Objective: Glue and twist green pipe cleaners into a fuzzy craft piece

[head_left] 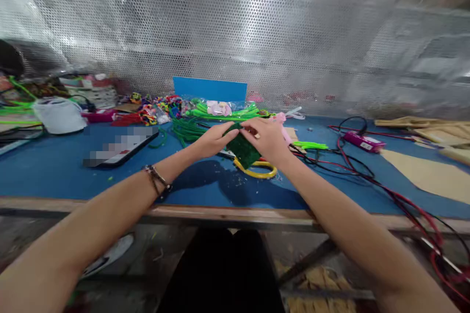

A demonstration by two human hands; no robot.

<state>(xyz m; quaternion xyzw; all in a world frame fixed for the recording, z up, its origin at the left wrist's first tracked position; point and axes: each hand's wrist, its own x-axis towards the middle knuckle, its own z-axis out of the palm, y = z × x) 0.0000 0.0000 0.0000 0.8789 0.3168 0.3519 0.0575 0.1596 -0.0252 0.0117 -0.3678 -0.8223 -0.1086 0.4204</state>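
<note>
Both hands meet above the middle of the blue table. A dark green, flat, roughly rectangular piece (pixel 244 151) hangs between them, its surface slightly speckled. My left hand (pixel 216 140) pinches its upper left edge between thumb and fingers. With bent fingertips, my right hand (pixel 270 140) grips the top right edge. Just below the piece lies a yellow loop-shaped handle (pixel 259 174), partly covered by it. Dark green fuzzy stems (pixel 189 129) lie in a bundle behind my left hand. Bright green stems and pale pink pieces in clear plastic (pixel 219 108) sit behind both hands.
A phone (pixel 123 145) lies on the left of the table (pixel 198 190). A white pouch (pixel 59 115) and multicoloured bits (pixel 161 107) are farther back. Right are a purple box (pixel 363 142), tangled red and black cables (pixel 352 168) and tan sheets (pixel 428 173). A perforated metal screen (pixel 205 34) closes the back.
</note>
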